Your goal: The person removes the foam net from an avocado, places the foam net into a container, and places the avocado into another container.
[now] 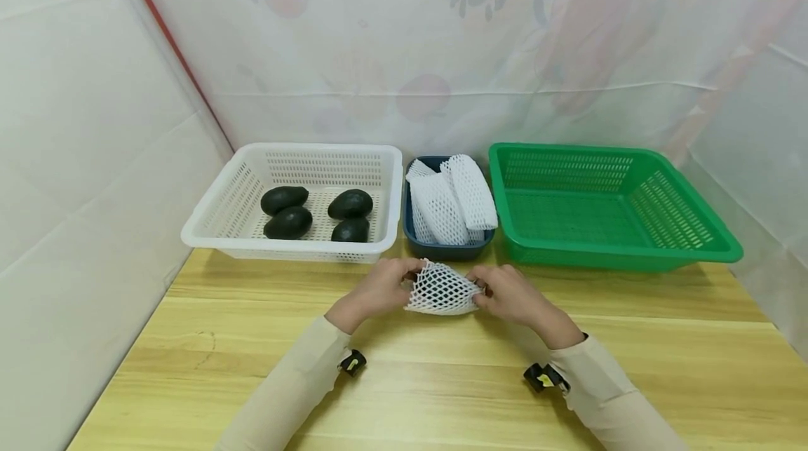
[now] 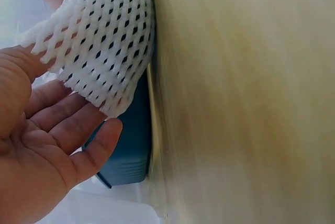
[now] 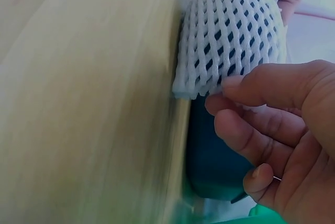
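Observation:
A white foam net sleeve (image 1: 442,290) is stretched between both hands above the wooden table, just in front of the small dark blue basket (image 1: 445,252). My left hand (image 1: 384,287) holds one end, its thumb on the mesh (image 2: 99,41) and the other fingers extended beneath the edge. At the opposite end my right hand (image 1: 513,297) pinches the rim between thumb and forefinger, as the right wrist view shows, with the remaining fingers loosely bent. Dark colour shows through the mesh holes (image 3: 230,35); whether anything lies inside, I cannot tell.
Several dark avocados (image 1: 287,223) lie in a white plastic basket (image 1: 290,246) at the back left. More foam net sleeves (image 1: 442,209) fill the blue basket. A green basket (image 1: 621,254) stands at the back right. A printed white sheet (image 1: 379,51) hangs behind them.

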The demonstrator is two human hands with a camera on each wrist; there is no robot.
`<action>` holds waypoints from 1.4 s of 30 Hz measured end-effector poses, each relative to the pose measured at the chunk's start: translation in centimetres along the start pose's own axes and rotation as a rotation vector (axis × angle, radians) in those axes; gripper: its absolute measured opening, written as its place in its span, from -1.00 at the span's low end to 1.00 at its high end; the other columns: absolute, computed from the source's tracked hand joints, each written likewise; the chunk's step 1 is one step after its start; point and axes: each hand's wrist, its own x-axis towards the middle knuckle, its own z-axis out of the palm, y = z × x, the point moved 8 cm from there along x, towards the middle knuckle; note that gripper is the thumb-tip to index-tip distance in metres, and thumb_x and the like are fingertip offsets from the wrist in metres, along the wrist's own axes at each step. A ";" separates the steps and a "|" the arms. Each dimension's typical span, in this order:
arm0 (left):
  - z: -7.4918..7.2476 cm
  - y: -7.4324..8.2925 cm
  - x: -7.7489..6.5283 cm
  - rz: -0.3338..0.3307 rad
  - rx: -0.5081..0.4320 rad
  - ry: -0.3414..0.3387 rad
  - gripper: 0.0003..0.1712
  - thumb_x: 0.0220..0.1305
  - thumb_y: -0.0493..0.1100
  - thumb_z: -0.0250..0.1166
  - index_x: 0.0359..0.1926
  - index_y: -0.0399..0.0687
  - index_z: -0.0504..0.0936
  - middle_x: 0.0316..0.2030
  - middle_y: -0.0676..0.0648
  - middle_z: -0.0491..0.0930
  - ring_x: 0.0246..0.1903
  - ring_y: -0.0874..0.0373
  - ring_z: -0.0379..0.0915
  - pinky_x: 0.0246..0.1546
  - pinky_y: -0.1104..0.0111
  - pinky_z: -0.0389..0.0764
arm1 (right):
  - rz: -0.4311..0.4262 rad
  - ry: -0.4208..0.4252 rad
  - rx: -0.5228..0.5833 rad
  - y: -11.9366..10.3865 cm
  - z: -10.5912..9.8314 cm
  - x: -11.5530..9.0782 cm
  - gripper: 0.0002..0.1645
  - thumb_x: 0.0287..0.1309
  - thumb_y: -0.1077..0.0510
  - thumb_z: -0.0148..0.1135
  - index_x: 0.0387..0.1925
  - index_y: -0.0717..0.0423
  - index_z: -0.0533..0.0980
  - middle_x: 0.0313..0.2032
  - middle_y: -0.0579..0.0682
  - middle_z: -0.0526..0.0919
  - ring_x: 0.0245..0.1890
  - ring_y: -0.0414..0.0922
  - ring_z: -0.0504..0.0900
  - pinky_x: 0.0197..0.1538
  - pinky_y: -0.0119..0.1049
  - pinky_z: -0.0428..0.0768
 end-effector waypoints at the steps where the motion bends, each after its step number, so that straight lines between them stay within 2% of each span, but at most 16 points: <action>1: -0.1 0.0 -0.1 -0.003 -0.015 -0.001 -0.36 -0.14 -0.62 0.09 0.09 -0.34 0.51 -0.07 -0.19 0.58 -0.16 0.04 0.54 -0.32 0.42 0.53 | -0.007 0.002 0.002 -0.1 -0.1 0.0 -0.79 -0.09 0.34 0.34 -0.32 0.16 0.57 -0.48 -0.09 0.62 -0.50 -0.26 0.53 -0.44 -0.38 0.51; 5: -0.4 -0.4 -0.4 -0.020 -0.081 -0.001 -0.33 -0.18 -0.63 0.08 0.10 -0.37 0.50 -0.03 -0.22 0.55 -0.13 0.00 0.52 -0.49 0.46 0.47 | -0.054 0.023 0.009 -0.5 -0.7 -0.2 -0.83 -0.09 0.36 0.34 -0.38 0.13 0.57 -0.49 -0.09 0.62 -0.51 -0.26 0.54 -0.45 -0.37 0.52; 8: -0.5 -0.6 -0.5 -0.027 -0.110 0.001 -0.34 -0.19 -0.61 0.11 0.09 -0.41 0.48 -0.02 -0.25 0.53 -0.13 -0.02 0.52 -0.46 0.47 0.50 | -0.073 0.043 0.013 -0.6 -1.1 -0.4 -0.83 -0.10 0.38 0.34 -0.42 0.11 0.58 -0.51 -0.12 0.61 -0.54 -0.29 0.51 -0.48 -0.38 0.50; 10: -0.5 -0.8 -0.6 -0.031 -0.112 0.007 -0.35 -0.19 -0.59 0.13 0.08 -0.41 0.49 -0.03 -0.26 0.54 -0.15 -0.02 0.53 -0.36 0.46 0.52 | -0.070 0.050 0.012 -0.5 -1.3 -0.5 -0.83 -0.11 0.38 0.35 -0.44 0.09 0.57 -0.53 -0.15 0.60 -0.56 -0.31 0.48 -0.50 -0.39 0.48; 17: -0.6 -0.8 -0.9 -0.041 -0.140 0.010 -0.39 -0.18 -0.53 0.23 0.05 -0.42 0.49 -0.10 -0.23 0.56 -0.18 -0.02 0.54 -0.20 0.33 0.55 | -0.028 0.045 -0.022 0.1 -1.8 -0.9 -0.82 -0.11 0.35 0.35 -0.47 0.02 0.57 -0.58 -0.23 0.54 -0.61 -0.35 0.39 -0.54 -0.40 0.41; 28: -0.9 -1.0 -0.9 -0.012 -0.167 0.034 -0.45 -0.14 -0.35 0.47 -0.02 -0.31 0.56 -0.10 -0.14 0.58 -0.21 0.07 0.55 -0.14 0.35 0.52 | 0.004 0.060 -0.025 1.0 -2.4 -1.4 -0.81 -0.12 0.35 0.35 -0.47 0.01 0.57 -0.57 -0.24 0.54 -0.59 -0.34 0.41 -0.53 -0.39 0.42; 42: -0.7 -1.2 -1.1 -0.011 -0.148 0.011 -0.48 -0.16 -0.35 0.49 -0.07 -0.28 0.55 -0.14 -0.15 0.58 -0.21 0.03 0.55 -0.17 0.36 0.53 | 0.019 0.029 -0.017 1.3 -1.7 -1.6 -0.82 -0.09 0.36 0.33 -0.39 0.09 0.59 -0.53 -0.19 0.56 -0.56 -0.32 0.44 -0.51 -0.39 0.45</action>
